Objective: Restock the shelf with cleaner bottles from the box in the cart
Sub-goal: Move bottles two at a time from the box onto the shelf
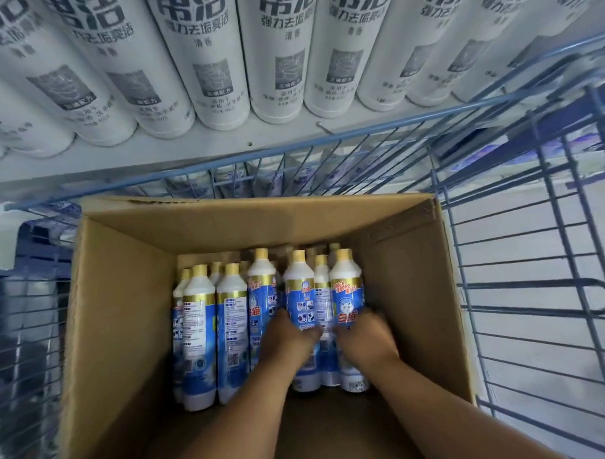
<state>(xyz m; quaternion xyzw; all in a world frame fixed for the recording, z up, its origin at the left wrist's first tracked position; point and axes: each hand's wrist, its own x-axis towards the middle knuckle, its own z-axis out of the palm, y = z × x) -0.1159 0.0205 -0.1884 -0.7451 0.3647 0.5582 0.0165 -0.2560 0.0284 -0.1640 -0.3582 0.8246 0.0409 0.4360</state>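
Both hands are reaching into the box (pixel 125 304) at frame centre. Left hand (pixel 287 336) and right hand (pixel 363 333) are closing around bottles (pixel 300 298) in the right cluster. About a dozen bottles are standing upright inside; the exact count is unclear. Nine white cans (pixel 213 60) are lining the shelf (pixel 188 154) above.

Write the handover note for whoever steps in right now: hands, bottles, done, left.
Left hand: down in the box, closed around a bottle in the right-hand cluster.
Right hand: gripping the neighbouring cat-label bottle.
Box sits in the blue cart; roughly a dozen yellow-capped bottles stand in it, near half bare.
Shelf ahead shows white cans only.
Done: cannot tell. Left: lift these bottles out, shelve them, then the others.
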